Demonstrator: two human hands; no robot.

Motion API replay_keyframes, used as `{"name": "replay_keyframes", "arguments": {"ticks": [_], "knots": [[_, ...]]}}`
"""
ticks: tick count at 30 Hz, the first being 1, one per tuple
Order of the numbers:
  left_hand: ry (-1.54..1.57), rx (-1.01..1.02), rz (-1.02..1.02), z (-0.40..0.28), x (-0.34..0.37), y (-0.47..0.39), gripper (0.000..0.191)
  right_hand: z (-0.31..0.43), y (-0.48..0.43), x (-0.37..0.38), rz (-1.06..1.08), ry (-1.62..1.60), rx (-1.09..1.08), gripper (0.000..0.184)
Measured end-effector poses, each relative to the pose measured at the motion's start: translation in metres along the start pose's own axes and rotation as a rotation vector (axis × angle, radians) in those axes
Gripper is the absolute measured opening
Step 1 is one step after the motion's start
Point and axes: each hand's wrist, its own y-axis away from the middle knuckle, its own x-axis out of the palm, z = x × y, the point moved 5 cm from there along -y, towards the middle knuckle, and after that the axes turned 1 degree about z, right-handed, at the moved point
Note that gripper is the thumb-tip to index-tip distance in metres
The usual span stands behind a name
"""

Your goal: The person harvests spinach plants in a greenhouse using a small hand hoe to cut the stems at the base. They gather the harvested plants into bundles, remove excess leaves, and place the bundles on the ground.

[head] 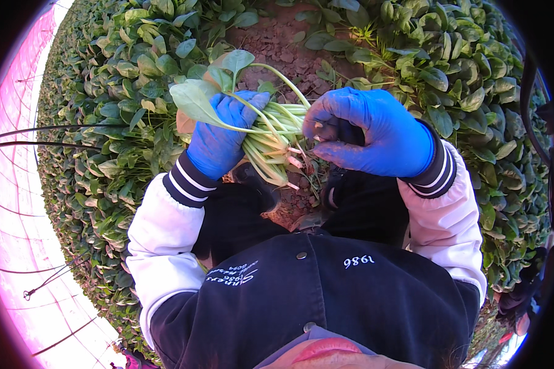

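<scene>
My left hand (228,131), in a blue glove, is closed around a bunch of spinach (274,138). The pale stems fan out to the right, and their pinkish cut root ends (294,161) point down and right. Several broad leaves (196,101) stick out past the glove on the left. Close by the stems is my right hand (364,131), also gloved in blue, its fingers curled and the thumb apart below them. Soil stains mark its fingertips. The dark hollow of that hand hides whether it grips anything; two stem ends run up to its fingers.
Dense leafy spinach plants (138,87) grow to the left, with more plants (461,74) on the right. Bare brown soil (281,50) runs between them. Thin dark rods (55,133) jut in from the plastic-film wall (16,193). A person (521,295) is partly visible at lower right.
</scene>
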Motion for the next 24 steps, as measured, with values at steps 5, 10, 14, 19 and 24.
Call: {"name": "replay_keyframes", "arguments": {"ticks": [5, 10, 14, 19, 24], "knots": [[-0.013, -0.045, 0.025, -0.001, 0.001, 0.001, 0.062, 0.001, -0.005, 0.014, -0.055, 0.326, -0.082, 0.024], [0.003, -0.044, 0.037, -0.004, 0.004, -0.001, 0.059, -0.006, -0.008, 0.019, -0.024, 0.356, -0.062, 0.023], [0.195, -0.196, 0.073, 0.009, 0.004, 0.003, 0.050, -0.005, -0.001, 0.000, 0.048, 0.163, -0.001, 0.022], [0.868, -0.599, -0.025, 0.034, 0.004, 0.014, 0.040, -0.012, 0.001, -0.008, 0.192, 0.223, 0.061, 0.021], [1.158, -0.505, -0.077, 0.024, 0.010, 0.016, 0.036, 0.007, -0.007, -0.004, -0.221, 0.288, -0.258, 0.026]]}}
